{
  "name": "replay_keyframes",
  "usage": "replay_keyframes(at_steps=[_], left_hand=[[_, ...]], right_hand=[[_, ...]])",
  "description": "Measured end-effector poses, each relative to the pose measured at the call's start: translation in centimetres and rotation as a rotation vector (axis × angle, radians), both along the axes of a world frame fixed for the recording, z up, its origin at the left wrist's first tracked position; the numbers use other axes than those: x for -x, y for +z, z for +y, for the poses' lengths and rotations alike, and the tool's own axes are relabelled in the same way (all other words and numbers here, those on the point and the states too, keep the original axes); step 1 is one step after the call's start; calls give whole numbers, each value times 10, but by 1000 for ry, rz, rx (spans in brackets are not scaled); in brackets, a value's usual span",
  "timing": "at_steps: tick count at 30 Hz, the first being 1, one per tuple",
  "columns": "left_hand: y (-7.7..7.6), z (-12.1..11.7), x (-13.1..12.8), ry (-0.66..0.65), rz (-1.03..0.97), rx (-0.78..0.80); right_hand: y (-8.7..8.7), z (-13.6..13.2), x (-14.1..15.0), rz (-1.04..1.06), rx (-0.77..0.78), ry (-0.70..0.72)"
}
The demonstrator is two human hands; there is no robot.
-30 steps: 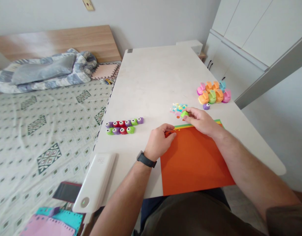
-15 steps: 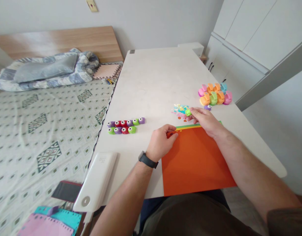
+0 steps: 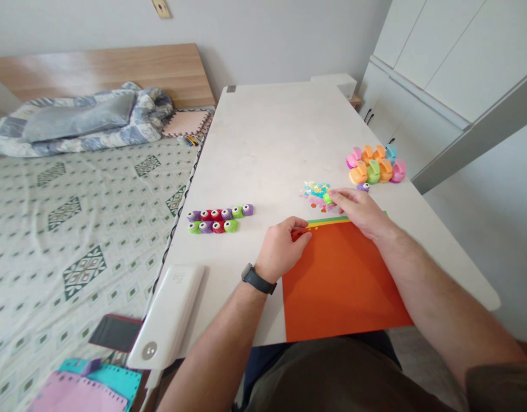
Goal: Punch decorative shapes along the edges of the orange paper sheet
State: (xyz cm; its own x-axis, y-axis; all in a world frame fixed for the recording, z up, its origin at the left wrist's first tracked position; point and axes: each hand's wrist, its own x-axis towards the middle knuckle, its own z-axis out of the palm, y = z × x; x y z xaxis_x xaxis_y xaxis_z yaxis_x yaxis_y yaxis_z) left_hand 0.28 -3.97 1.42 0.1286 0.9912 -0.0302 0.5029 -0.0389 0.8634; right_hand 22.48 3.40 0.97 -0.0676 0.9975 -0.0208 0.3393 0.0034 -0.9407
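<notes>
My left hand [image 3: 284, 245] pinches the far left corner of an orange sheet of paper [image 3: 344, 280], thumb on top. Green and yellow sheets show as thin strips [image 3: 329, 221] along its far edge, and small punched holes run near my thumb. My right hand [image 3: 357, 209] is closed on a small green craft punch [image 3: 327, 198], mostly covered by the fingers, just beyond the sheets' far edge. Beside it lies a scatter of coloured paper bits [image 3: 314, 191], yellow, blue, pink and orange.
Two rows of small purple, red and green punches [image 3: 218, 220] stand at the left. Larger punches [image 3: 375, 166] cluster at the right, with a purple one [image 3: 363, 187] before them. A white power bank-like device [image 3: 169, 315] lies at the table's [image 3: 267, 143] near left edge, by the bed [image 3: 117, 206].
My right hand has turned slightly, and less of the green punch shows between its fingers. My left hand stays at the paper's corner.
</notes>
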Motion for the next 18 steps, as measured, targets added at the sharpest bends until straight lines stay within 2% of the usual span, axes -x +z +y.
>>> replay_keyframes(at_steps=[7, 10, 12, 15, 18], left_hand=[[0, 0, 1, -6, -7, -3], [-1, 0, 0, -3, -18, 6], [-2, 0, 0, -2, -21, 3], [-3, 0, 1, -4, -19, -4], [-2, -1, 1, -7, -18, 0]], right_hand=[[-4, 6, -8, 69, -67, -55], [-4, 14, -19, 96, -137, -123], [-4, 22, -31, 57, -209, -204], [-5, 34, -53, -51, -314, -399], [-6, 39, -76, -259, -339, -591]])
